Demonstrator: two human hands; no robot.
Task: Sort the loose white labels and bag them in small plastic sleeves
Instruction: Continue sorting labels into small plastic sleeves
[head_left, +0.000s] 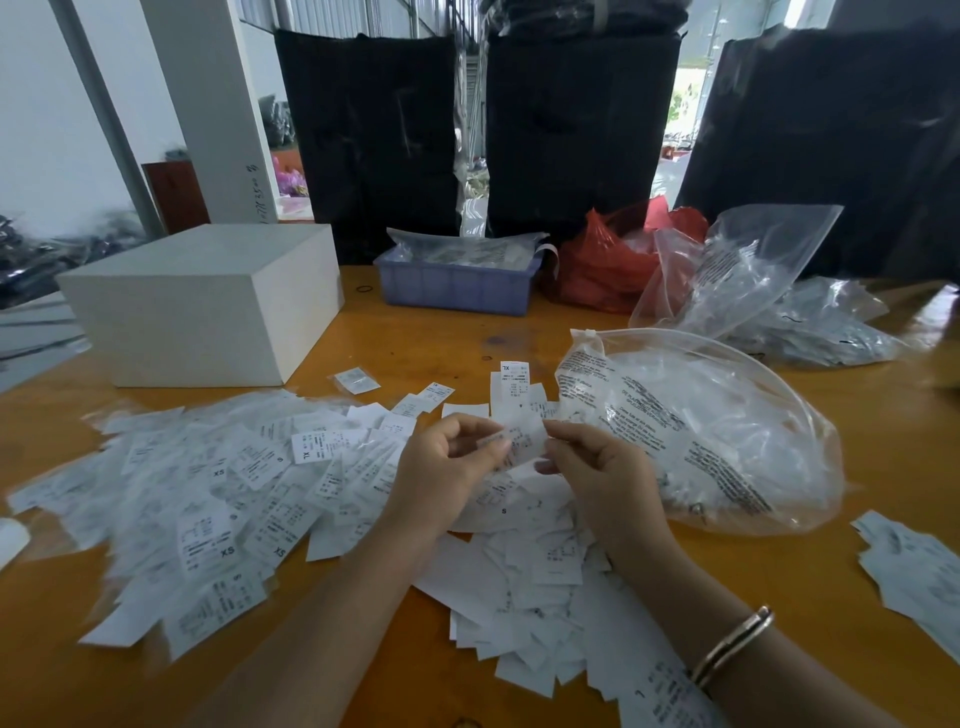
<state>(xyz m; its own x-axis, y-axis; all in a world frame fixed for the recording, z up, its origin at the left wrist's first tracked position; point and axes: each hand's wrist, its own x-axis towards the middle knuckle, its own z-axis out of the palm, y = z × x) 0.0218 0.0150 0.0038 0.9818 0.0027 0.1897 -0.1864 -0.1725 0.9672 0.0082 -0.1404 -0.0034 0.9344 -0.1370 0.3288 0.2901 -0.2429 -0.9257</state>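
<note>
Two hands meet above the orange counter (405, 675): the left hand (441, 473) and the right hand (605, 475) each have their grip pinching one small white label (522, 441) between them, fingers curled on its edges. Loose labels (218, 499) lie heaped across the counter to the left and below the hands, while a large clear plastic bag (696, 436) rests just right of the right hand, with a white box (202, 306) and blue tray (454, 288) farther back
</note>
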